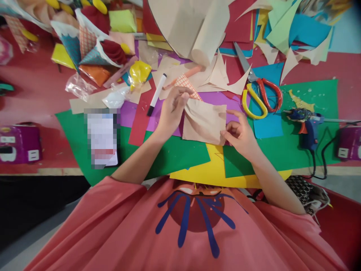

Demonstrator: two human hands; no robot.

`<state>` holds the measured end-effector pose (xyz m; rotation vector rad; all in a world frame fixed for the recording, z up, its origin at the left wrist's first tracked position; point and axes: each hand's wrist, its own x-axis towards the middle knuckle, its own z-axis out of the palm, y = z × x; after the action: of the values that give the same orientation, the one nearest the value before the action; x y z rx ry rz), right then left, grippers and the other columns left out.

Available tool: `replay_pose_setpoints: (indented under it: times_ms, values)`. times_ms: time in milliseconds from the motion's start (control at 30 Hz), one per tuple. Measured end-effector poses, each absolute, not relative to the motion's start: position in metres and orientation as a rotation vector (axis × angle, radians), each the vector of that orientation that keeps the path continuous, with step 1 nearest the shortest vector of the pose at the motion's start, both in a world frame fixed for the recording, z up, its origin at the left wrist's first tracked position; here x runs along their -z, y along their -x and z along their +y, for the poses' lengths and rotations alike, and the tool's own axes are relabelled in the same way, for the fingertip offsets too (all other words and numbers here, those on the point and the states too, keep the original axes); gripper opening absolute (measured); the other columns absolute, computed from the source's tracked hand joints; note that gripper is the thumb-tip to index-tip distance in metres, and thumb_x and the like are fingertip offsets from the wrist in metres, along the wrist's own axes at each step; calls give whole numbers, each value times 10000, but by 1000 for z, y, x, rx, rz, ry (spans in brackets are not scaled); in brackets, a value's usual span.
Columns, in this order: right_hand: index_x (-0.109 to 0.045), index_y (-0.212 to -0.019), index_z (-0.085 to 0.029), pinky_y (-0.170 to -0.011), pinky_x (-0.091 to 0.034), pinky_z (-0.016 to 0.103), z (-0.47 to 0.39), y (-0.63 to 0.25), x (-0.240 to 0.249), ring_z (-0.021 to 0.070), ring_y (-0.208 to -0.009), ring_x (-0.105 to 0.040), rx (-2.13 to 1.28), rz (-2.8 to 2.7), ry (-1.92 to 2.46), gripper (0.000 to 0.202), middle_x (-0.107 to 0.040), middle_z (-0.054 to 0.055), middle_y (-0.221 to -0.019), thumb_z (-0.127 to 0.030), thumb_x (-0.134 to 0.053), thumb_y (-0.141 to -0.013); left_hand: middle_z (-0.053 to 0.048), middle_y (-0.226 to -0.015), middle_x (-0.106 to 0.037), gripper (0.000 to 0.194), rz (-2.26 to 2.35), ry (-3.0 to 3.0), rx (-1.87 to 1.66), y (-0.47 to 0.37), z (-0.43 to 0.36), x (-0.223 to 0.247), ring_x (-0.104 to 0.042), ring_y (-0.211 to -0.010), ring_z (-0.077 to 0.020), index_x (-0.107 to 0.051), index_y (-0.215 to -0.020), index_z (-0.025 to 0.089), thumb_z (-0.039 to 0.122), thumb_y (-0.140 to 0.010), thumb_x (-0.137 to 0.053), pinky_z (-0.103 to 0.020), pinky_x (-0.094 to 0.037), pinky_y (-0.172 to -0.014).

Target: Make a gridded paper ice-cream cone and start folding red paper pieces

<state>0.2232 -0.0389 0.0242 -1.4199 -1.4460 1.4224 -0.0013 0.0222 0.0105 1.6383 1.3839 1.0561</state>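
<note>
Between my hands is a square piece of beige fabric point(205, 122), with zigzag-cut edges and soft creases. My left hand point(175, 107) pinches its upper left corner between thumb and fingers. At the lower right edge, my right hand point(239, 133) holds the fabric between thumb and curled fingers. Just behind the fabric lies an orange-and-white checked piece point(188, 84), partly hidden by my left hand. A black-and-white marker point(157, 94) rests left of my left hand. Scissors point(254, 81) with red and yellow handles lie beyond my right hand.
A blue glue gun point(308, 131) with a cord lies on green paper point(328, 96) at the right. A phone point(103, 139) is at the left. Checked cone shapes point(90, 49), a yellow bag point(139, 73), a beige roll point(210, 34) and paper scraps point(290, 64) crowd the far side.
</note>
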Motion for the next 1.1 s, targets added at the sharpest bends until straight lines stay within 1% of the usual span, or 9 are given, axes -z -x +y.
replay_pose_setpoints:
  times_ms: [133,300,400,533,600,700,833,933,1100]
  values:
    - [-441,-1221,-300,-416,-373,235,-45,-226,-26,101,-483,-487,-1385,-1407,1478,460,-495,-91,-630,-240,-642,-811,-69,-1063,-651,430,1321,-1706,-944,1,20,-5,-627,-1022,-174,-593,-1026,234,578,-955,-345,-306,-494,-888]
    - [-488,-1181,-296,-436,-400,254,-51,-235,-28,118,-477,-508,-1360,-1427,1545,392,-542,-81,-602,-351,-659,-833,-106,-1305,-572,353,1300,-1896,-963,2,23,1,-508,-1290,-192,-531,-1156,255,501,-975,-354,-384,-411,-1090]
    - [-545,-1134,-294,-507,-444,299,-53,-241,-27,149,-537,-543,-1016,-1656,1664,309,-578,-46,-631,-384,-643,-855,-117,-1335,-568,336,1341,-2051,-961,2,20,-2,-495,-1316,-194,-548,-1142,237,435,-995,-320,-422,-362,-1144]
    - [-610,-1063,-253,-777,-529,432,-54,-239,-24,247,-848,-647,-382,-2016,1575,170,-696,75,-892,-293,-552,-909,-131,-1434,-514,356,1231,-2315,-736,-12,2,-11,-458,-1366,-219,-529,-1236,180,316,-1006,-293,-448,-368,-1150]
    - [-610,-1127,-235,-926,-509,476,-53,-234,-23,279,-1060,-631,-270,-2157,1436,229,-698,113,-1102,-223,-515,-919,-149,-1488,-460,387,1161,-2415,-530,-23,-9,-13,-417,-1406,-249,-490,-1320,144,263,-999,-309,-461,-352,-1166]
    - [-515,-1336,-186,-1090,-432,477,-51,-226,-19,271,-1333,-489,-322,-2326,1328,398,-575,135,-1382,-184,-441,-945,-213,-1522,-390,473,1129,-2498,-247,-36,-20,-13,-340,-1454,-292,-418,-1396,26,238,-975,-377,-463,-303,-1202]
    - [-341,-1481,-58,-1182,-319,484,-50,-223,-7,284,-1465,-313,-378,-2531,1424,560,-381,176,-1541,-336,-362,-995,-192,-1576,-295,574,1132,-2554,-77,-36,-24,-10,-260,-1490,-287,-297,-1483,30,277,-975,-394,-450,-265,-1224]
    - [-312,-1502,-66,-1199,-273,485,-51,-224,-2,280,-1469,-306,-332,-2590,1532,617,-341,164,-1562,-425,-322,-1001,-175,-1594,-259,648,1148,-2566,-77,-26,-23,-5,-237,-1499,-282,-245,-1513,64,398,-977,-388,-456,-244,-1229]
    - [-279,-1524,-93,-1212,-224,495,-54,-222,-4,280,-1498,-230,-351,-2592,1620,627,-248,150,-1600,-435,-307,-999,-203,-1590,-250,846,1305,-2510,-122,-3,-24,4,-242,-1494,-314,-229,-1517,57,630,-914,-377,-485,-192,-1228]
